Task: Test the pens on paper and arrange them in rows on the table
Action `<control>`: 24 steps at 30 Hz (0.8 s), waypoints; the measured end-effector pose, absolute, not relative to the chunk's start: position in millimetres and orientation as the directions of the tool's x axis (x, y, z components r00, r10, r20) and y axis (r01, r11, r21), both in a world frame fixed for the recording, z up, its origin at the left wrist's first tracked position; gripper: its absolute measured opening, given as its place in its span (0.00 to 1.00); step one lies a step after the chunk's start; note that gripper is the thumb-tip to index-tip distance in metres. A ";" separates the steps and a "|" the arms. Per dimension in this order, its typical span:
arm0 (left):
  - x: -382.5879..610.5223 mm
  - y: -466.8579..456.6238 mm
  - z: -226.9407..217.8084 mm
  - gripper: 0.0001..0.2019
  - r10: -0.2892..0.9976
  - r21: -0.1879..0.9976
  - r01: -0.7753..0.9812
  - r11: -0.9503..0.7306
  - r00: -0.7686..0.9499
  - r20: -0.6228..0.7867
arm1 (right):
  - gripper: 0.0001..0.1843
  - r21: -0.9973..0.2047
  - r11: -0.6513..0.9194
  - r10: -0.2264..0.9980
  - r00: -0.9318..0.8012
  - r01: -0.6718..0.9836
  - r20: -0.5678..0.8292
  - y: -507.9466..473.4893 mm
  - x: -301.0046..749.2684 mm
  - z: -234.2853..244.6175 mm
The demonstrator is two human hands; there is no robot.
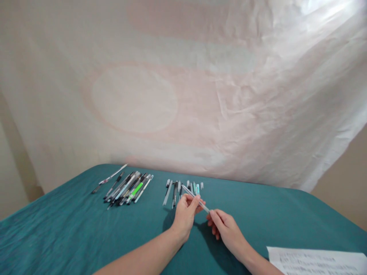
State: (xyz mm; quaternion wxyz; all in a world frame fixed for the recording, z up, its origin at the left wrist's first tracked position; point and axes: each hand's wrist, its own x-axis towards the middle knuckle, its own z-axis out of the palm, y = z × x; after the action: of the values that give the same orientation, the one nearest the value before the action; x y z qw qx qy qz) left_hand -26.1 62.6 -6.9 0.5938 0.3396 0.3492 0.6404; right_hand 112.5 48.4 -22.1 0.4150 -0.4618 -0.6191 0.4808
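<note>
The left hand (pixel 185 217) is nearly closed, pinching a slim, clear plastic pen (pixel 204 207) between thumb and fingers; the right hand (pixel 227 229), fingers curled, grips its near right end. The pen slants above the dark green cloth-covered surface (pixel 246 206), its far left end in front of a loose row of slim dark and clear pens and short caps (pixel 175 194), partly blocking it. Farther left lies a pile of dark, clear and bright green pens (pixel 126 191); near right, a white sheet of handwritten paper (pixel 318 261).
</note>
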 end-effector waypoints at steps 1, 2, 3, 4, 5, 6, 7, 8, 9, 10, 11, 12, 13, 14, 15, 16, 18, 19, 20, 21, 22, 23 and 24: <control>-26.2 62.8 -7.0 0.15 0.998 0.848 -0.528 -0.053 -0.067 0.020 | 0.20 -0.974 0.130 0.970 -0.229 0.187 0.086 48.2 112.9 -22.9; -26.1 62.8 -7.1 0.15 0.997 0.845 -0.532 -0.055 -0.068 0.022 | 0.19 -0.971 0.142 0.970 -0.225 0.194 0.097 48.2 113.3 -23.6; -26.0 62.8 -7.2 0.15 0.997 0.844 -0.534 -0.056 -0.068 0.023 | 0.18 -0.969 0.146 0.970 -0.223 0.197 0.101 48.2 113.7 -24.0; -25.7 62.8 -7.4 0.15 0.997 0.843 -0.535 -0.056 -0.067 0.024 | 0.18 -0.969 0.144 0.970 -0.225 0.200 0.097 48.2 114.1 -24.2; -25.4 62.7 -7.6 0.15 0.997 0.843 -0.534 -0.057 -0.067 0.025 | 0.18 -0.969 0.137 0.970 -0.227 0.205 0.089 48.1 114.3 -24.0; -25.0 62.5 -7.8 0.15 0.997 0.844 -0.533 -0.058 -0.068 0.025 | 0.19 -0.968 0.133 0.969 -0.231 0.211 0.083 47.9 114.4 -23.4; -24.6 62.5 -8.1 0.15 0.997 0.846 -0.529 -0.058 -0.069 0.025 | 0.19 -0.966 0.135 0.969 -0.234 0.221 0.082 47.6 114.5 -22.4; -24.4 62.5 -8.4 0.15 0.997 0.848 -0.527 -0.060 -0.070 0.027 | 0.20 -0.962 0.144 0.968 -0.235 0.230 0.089 47.1 114.4 -21.2; -24.3 62.6 -8.9 0.15 0.997 0.849 -0.525 -0.065 -0.075 0.030 | 0.20 -0.958 0.159 0.967 -0.233 0.238 0.103 46.5 114.2 -19.8; -24.4 63.0 -9.4 0.15 0.996 0.849 -0.523 -0.070 -0.081 0.033 | 0.20 -0.954 0.174 0.967 -0.226 0.242 0.119 45.9 114.0 -18.4; -24.7 63.7 -10.0 0.15 0.995 0.849 -0.522 -0.074 -0.090 0.032 | 0.20 -0.952 0.185 0.967 -0.219 0.242 0.132 45.4 113.7 -17.2; -25.3 64.5 -10.7 0.15 0.994 0.849 -0.522 -0.078 -0.103 0.028 | 0.20 -0.953 0.187 0.968 -0.213 0.239 0.136 44.9 113.4 -16.1; -25.9 65.4 -11.4 0.15 0.993 0.849 -0.523 -0.081 -0.115 0.023 | 0.20 -0.956 0.181 0.969 -0.208 0.232 0.133 44.6 113.1 -15.4; -26.6 66.2 -12.1 0.15 0.992 0.848 -0.524 -0.083 -0.128 0.018 | 0.20 -0.959 0.174 0.970 -0.205 0.224 0.128 44.4 112.8 -15.0; -27.2 67.0 -12.6 0.16 0.990 0.847 -0.525 -0.084 -0.138 0.013 | 0.20 -0.961 0.168 0.971 -0.205 0.218 0.123 44.4 112.6 -14.9; -27.7 67.7 -13.1 0.16 0.990 0.846 -0.526 -0.085 -0.144 0.011 | 0.20 -0.962 0.167 0.971 -0.207 0.214 0.122 44.5 112.3 -14.9; -28.2 68.2 -13.8 0.16 0.989 0.846 -0.526 -0.086 -0.147 0.010 | 0.20 -0.962 0.171 0.969 -0.212 0.212 0.126 44.6 112.0 -15.0; -28.1 68.1 -14.0 0.16 0.989 0.846 -0.526 -0.085 -0.146 0.009 | 0.20 -0.961 0.173 0.969 -0.214 0.214 0.126 44.5 111.9 -14.9; -27.8 67.8 -14.2 0.16 0.990 0.846 -0.527 -0.081 -0.141 0.007 | 0.20 -0.961 0.174 0.968 -0.215 0.217 0.126 44.2 111.9 -14.8; -27.3 67.3 -14.4 0.16 0.992 0.845 -0.530 -0.073 -0.129 0.005 | 0.19 -0.960 0.175 0.968 -0.217 0.220 0.126 43.8 111.9 -14.5; -26.7 66.8 -14.6 0.16 0.994 0.842 -0.535 -0.062 -0.111 0.003 | 0.18 -0.959 0.178 0.967 -0.218 0.222 0.129 43.3 111.9 -14.1; -26.2 66.1 -14.9 0.16 0.996 0.839 -0.542 -0.049 -0.088 0.001 | 0.18 -0.957 0.183 0.966 -0.220 0.226 0.133 42.7 112.0 -13.7; -25.6 65.5 -15.1 0.17 0.998 0.835 -0.549 -0.034 -0.064 -0.001 | 0.17 -0.954 0.191 0.966 -0.218 0.233 0.140 42.2 112.1 -13.2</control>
State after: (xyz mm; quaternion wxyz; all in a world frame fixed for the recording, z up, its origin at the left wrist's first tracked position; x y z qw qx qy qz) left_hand -25.6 65.5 -15.1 0.6024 0.3245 0.3462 0.6419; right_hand 112.1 42.2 -13.2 0.4200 -0.4630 -0.6472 0.4363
